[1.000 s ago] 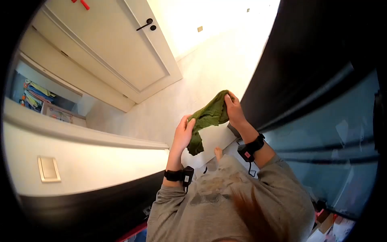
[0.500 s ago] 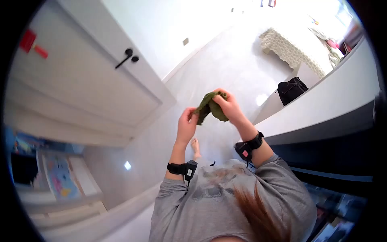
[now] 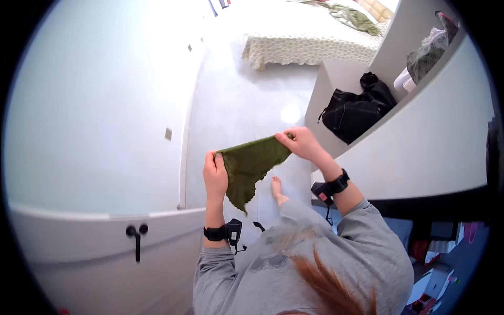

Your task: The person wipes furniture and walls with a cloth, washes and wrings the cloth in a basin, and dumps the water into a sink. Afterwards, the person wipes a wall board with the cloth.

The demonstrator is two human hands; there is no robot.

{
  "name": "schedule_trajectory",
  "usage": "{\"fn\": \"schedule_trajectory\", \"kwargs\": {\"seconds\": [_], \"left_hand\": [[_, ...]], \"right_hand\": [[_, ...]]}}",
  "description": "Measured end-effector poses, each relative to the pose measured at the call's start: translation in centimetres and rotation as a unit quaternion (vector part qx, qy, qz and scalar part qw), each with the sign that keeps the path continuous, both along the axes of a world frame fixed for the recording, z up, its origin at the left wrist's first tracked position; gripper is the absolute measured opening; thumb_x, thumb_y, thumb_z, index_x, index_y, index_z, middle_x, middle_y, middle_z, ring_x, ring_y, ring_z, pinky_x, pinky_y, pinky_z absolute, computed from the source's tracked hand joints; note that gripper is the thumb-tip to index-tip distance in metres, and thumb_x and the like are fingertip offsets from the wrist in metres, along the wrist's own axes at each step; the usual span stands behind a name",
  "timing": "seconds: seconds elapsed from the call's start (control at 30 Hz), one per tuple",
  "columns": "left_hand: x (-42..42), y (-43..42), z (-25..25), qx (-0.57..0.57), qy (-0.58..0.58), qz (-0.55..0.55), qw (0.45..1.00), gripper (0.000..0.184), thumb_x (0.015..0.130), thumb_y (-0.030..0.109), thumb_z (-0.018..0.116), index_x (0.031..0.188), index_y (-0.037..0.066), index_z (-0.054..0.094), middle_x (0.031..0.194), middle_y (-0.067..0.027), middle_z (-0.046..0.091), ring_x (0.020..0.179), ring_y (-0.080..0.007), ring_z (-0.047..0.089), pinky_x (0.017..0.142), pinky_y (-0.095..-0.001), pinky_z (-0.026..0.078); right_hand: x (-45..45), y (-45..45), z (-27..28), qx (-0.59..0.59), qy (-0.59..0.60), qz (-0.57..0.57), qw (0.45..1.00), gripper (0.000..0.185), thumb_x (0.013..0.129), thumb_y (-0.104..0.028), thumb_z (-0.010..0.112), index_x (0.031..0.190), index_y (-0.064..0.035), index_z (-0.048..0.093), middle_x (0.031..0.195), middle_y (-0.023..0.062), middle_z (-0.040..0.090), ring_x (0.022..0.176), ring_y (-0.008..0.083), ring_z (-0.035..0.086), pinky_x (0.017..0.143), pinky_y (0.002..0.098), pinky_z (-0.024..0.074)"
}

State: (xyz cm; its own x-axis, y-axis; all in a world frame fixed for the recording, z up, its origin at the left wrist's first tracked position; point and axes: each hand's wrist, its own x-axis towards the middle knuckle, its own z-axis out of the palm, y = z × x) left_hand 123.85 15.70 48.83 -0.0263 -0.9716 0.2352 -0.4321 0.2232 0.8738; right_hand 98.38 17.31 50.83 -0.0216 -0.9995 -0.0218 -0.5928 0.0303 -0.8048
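Note:
A dark green cloth [image 3: 252, 161] is stretched between my two hands in front of me. Its upper edge runs nearly straight, and the lower part hangs in a ragged-looking point; I cannot make out what kind of piece it is. At its left end, my left hand [image 3: 215, 176] grips the edge with thumb and fingers closed. Slightly higher, my right hand [image 3: 303, 143] pinches the other upper corner. Both wrists wear black straps with small devices.
A white door with a black handle [image 3: 137, 236] stands at lower left. On the right, a white cabinet [image 3: 420, 152] has an open part holding a black bag [image 3: 359, 110]. The bed [image 3: 304, 47] with a patterned cover is farther ahead. Pale floor lies between.
My hands have moved apart, spreading the bunched cloth out flat between them. The view has turned right, so the door now sits lower left and the bed and black bag show more fully.

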Motion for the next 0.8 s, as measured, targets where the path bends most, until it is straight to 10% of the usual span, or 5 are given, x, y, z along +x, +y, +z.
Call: {"fn": "schedule_trajectory", "kwargs": {"seconds": [0.2,0.27,0.43,0.6,0.8], "left_hand": [[-9.4,-10.4,-2.6,0.103,0.129,-0.070,0.984,0.015,0.090,0.011,0.047,0.100,0.000,0.051,0.092,-0.0064,0.054,0.081,-0.0114,0.050,0.072,-0.0258,0.043],[-13.6,-12.7,-1.2,-0.115,-0.064,-0.202,0.971,0.036,0.079,0.003,0.058,0.114,0.000,0.051,0.110,-0.0130,0.049,0.090,-0.0209,0.053,0.078,-0.0341,0.045],[-13.9,-18.9,-0.5,-0.123,-0.046,-0.297,0.946,0.040,0.077,0.004,0.060,0.116,0.001,0.052,0.116,-0.0143,0.049,0.102,-0.0244,0.053,0.085,-0.0339,0.045],[-13.6,-30.3,-2.7,0.027,0.069,-0.202,0.977,0.051,0.077,0.008,0.063,0.124,0.004,0.044,0.121,-0.0127,0.049,0.114,-0.0230,0.046,0.090,-0.0361,0.042],[-13.4,-41.1,-3.1,0.090,0.062,-0.387,0.916,0.055,0.077,0.013,0.068,0.124,0.002,0.042,0.120,-0.0096,0.051,0.119,-0.0182,0.042,0.095,-0.0322,0.039]], "right_hand": [[-2.0,-10.6,-3.8,0.215,-0.443,0.042,0.869,0.046,0.092,-0.044,0.042,0.112,-0.0034,0.049,0.085,0.0056,0.057,0.068,0.0085,0.053,0.057,0.0233,0.0436],[-1.7,-15.9,-3.6,0.123,-0.329,-0.001,0.936,0.039,0.091,-0.039,0.044,0.108,-0.0048,0.050,0.089,0.0058,0.057,0.078,0.0111,0.053,0.068,0.0249,0.0441],[-5.0,-22.7,-4.5,0.010,-0.408,-0.058,0.911,0.022,0.090,-0.018,0.049,0.106,-0.0030,0.050,0.087,0.0024,0.057,0.079,0.0089,0.053,0.069,0.0236,0.0444],[-8.4,-29.9,-1.1,0.028,-0.386,0.091,0.918,0.021,0.089,-0.016,0.050,0.105,-0.0028,0.054,0.084,0.0015,0.058,0.077,0.0059,0.053,0.066,0.0218,0.0446],[-9.9,-39.1,4.7,-0.030,-0.183,0.189,0.964,0.019,0.086,-0.012,0.054,0.102,-0.0017,0.060,0.080,0.0010,0.061,0.072,0.0070,0.053,0.066,0.0244,0.0453]]}}
